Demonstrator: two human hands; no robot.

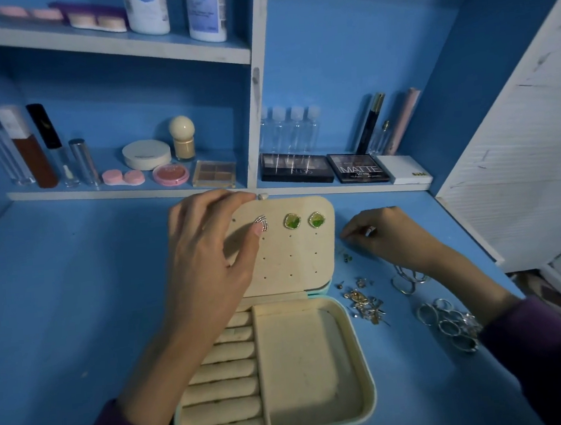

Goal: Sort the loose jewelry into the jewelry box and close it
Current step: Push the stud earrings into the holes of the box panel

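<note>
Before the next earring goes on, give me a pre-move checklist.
1. Box open: ok.
2. Left hand gripping the lid, thumb by the silver earring: ok.
3. Free holes on the lid under the green earrings: ok.
4. Right hand holding a piece: cannot tell, its fingers are curled down at the table.
5. Table cleared of jewelry: not ok, gold pieces and rings lie right of the box.
</note>
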